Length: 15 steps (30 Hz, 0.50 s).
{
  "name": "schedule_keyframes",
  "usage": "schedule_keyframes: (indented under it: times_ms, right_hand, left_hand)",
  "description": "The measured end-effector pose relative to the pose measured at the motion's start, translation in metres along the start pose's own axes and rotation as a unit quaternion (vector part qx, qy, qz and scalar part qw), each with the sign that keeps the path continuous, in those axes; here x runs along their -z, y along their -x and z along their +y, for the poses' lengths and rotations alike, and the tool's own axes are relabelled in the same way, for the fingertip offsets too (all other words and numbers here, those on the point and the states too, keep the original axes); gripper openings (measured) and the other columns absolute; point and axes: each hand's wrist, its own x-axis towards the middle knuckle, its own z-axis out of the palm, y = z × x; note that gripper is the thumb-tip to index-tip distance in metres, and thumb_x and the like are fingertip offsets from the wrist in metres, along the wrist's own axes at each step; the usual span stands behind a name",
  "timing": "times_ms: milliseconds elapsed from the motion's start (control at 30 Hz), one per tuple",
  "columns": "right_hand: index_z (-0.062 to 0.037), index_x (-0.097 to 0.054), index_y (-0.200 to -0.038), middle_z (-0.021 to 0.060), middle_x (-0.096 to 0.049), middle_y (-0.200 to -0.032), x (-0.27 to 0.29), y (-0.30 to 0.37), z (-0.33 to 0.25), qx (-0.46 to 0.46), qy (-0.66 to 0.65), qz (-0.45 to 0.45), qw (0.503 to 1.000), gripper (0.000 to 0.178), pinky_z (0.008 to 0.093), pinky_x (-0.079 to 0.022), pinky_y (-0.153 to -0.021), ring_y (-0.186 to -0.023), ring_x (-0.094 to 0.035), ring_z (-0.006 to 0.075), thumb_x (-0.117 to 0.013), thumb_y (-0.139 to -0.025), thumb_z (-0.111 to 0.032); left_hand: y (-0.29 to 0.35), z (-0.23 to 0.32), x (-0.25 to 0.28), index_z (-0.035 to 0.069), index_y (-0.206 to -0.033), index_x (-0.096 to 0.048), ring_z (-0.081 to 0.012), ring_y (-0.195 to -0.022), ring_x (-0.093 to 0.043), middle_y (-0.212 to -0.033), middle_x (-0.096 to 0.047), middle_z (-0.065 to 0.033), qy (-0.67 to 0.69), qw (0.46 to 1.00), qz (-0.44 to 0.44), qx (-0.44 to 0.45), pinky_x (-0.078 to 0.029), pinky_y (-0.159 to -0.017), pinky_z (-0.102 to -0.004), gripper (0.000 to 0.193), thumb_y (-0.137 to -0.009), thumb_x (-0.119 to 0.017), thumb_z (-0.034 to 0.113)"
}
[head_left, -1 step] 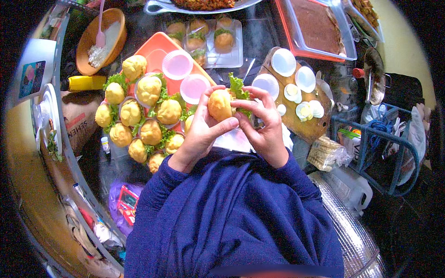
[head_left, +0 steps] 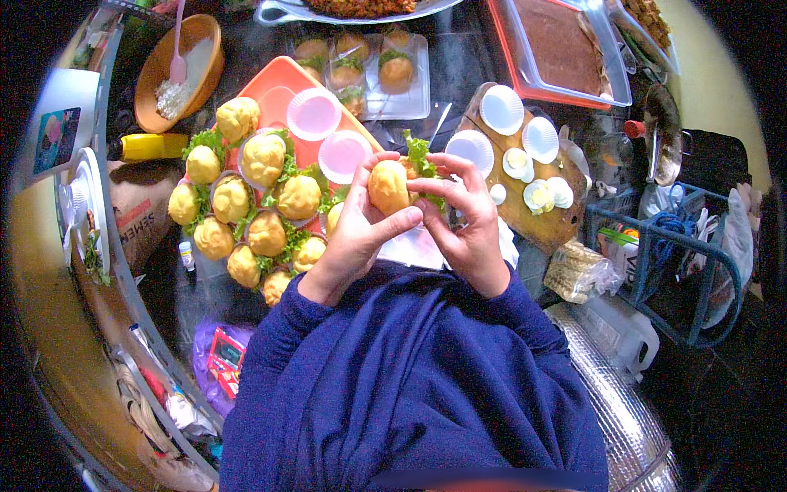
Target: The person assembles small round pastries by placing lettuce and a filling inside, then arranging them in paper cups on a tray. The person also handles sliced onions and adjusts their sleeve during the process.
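Cradled in my left hand (head_left: 348, 238) is a golden round bun (head_left: 388, 189), with an orange-brown filling showing at its right side. My right hand (head_left: 471, 225) has its thumb and fingers pressed around a green lettuce leaf (head_left: 420, 156) against the bun's open side; its fingertips are partly hidden by the leaf. Left of my hands, several lettuce-filled buns (head_left: 264, 160) crowd an orange tray (head_left: 275, 86), some in paper cups. Two empty white paper cups (head_left: 314, 113) lie on the tray. Egg slices (head_left: 541, 197) rest on a wooden board (head_left: 529, 225) to the right, beside more paper cups (head_left: 502, 110).
A clear container (head_left: 418, 102) of filled buns stands behind the tray. A pan of orange-brown filling (head_left: 361, 6) is at the far edge. An orange bowl (head_left: 209, 70) with a pink spoon stands far left. At right are a blue basket (head_left: 697, 328) and a large clear-lidded box (head_left: 549, 49).
The lettuce leaf leans very slightly further right, and a little more of the filling shows. Both hands stay in place around the bun.
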Motion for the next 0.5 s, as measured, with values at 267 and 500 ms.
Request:
schedule_keyframes:
  times_ms: [267,500]
  right_hand:
    - [-0.0096,-0.07,-0.104,0.0141,-0.058,-0.117,-0.0009,0.0044,-0.0007,-0.011,-0.003,0.019,1.0,0.028,0.0378,-0.045,-0.094,-0.108,-0.057,0.0278,-0.073,-0.076,-0.008]
    - [-0.0103,-0.07,-0.103,0.0144,-0.056,-0.121,-0.0004,0.0041,0.0001,-0.009,-0.011,0.016,1.0,0.027,0.038,-0.044,-0.095,-0.108,-0.056,0.0283,-0.074,-0.077,-0.012]
  left_hand:
    - [-0.0015,0.0004,0.0018,0.01,-0.135,-0.036,-0.0148,-0.112,-0.053,-0.122,-0.049,-0.0059,0.037,0.999,0.019,0.015,-0.048,-0.094,-0.0285,0.06,-0.085,-0.069,0.002]
    - [0.0023,0.0022,-0.0009,0.013,-0.132,-0.036,-0.0142,-0.111,-0.053,-0.124,-0.048,-0.0056,0.051,0.998,0.022,0.031,-0.05,-0.091,-0.0287,0.057,-0.086,-0.066,0.0]
